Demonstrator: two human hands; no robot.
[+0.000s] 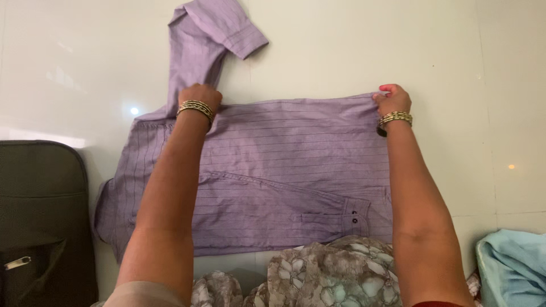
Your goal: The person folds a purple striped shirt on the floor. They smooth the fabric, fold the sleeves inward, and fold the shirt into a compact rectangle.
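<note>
White glossy floor (341,51); purple shirt (273,170) flat, both hands on far edge.

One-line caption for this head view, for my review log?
Left hand and right hand grip the far edge of a striped purple cotton shirt spread flat on a glossy white floor.

Purple striped shirt (273,170) lies flat on your pale floor, spread sideways, collar end toward your left. One sleeve (284,196) is folded across the body, its buttoned cuff toward the right. The other sleeve (207,40) runs up and away from the far edge, cuff bent over to the right.
</note>
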